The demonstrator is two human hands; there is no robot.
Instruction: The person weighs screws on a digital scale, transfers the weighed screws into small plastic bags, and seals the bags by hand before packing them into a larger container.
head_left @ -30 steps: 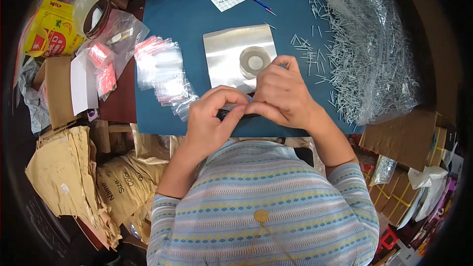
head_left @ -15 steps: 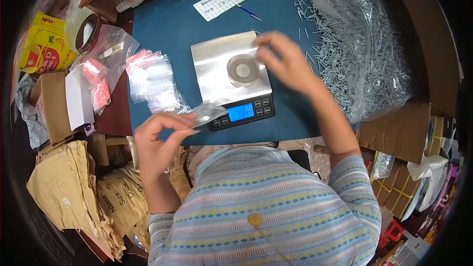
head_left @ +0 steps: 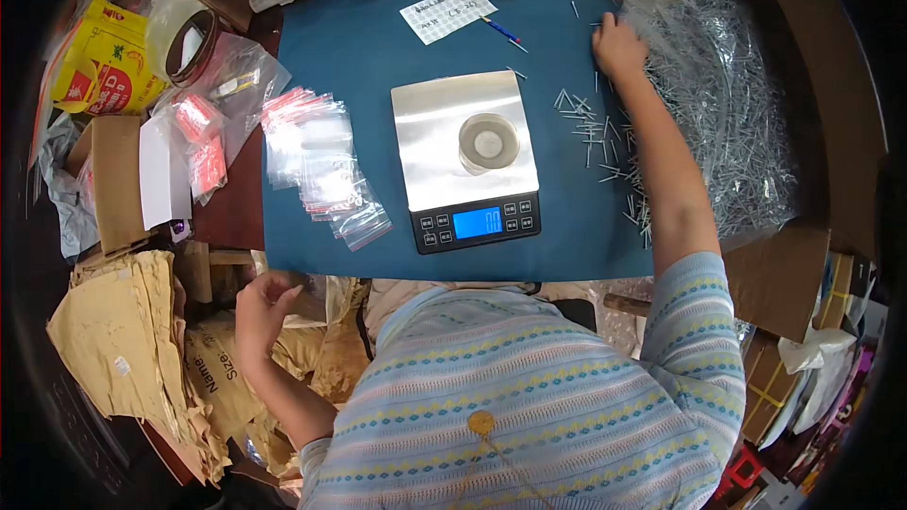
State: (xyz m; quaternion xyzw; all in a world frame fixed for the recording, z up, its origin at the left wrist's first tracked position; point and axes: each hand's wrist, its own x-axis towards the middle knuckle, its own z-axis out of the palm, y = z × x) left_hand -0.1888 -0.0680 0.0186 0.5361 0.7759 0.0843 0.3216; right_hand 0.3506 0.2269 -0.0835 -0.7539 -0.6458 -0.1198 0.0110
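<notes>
My right hand (head_left: 620, 47) is at the far left edge of a big pile of thin silver nails or screws (head_left: 718, 104), fingers bent down and bunched. What lies under its fingertips is hidden. Below the table's front edge, my left hand (head_left: 263, 312) hangs with thumb and fingers apart, and I see nothing in it. Between the hands stands a digital scale (head_left: 425, 146), its blue display reading about 0.0. A small round cup (head_left: 488, 144) sits on the scale's steel plate. Left of it lies a fanned stack of clear zip bags (head_left: 326, 165) with red strips.
A label sheet (head_left: 448, 12) and a blue pen (head_left: 501, 30) lie behind the scale. Loose silver pieces (head_left: 590, 132) are scattered beside the pile. At the left are a cardboard box (head_left: 121, 184), a yellow packet (head_left: 109, 61) and brown paper bags (head_left: 118, 340).
My right hand has moved from the cup to the far edge of the pile. My left hand has dropped below the table edge, and the clear bag it held no longer shows in it.
</notes>
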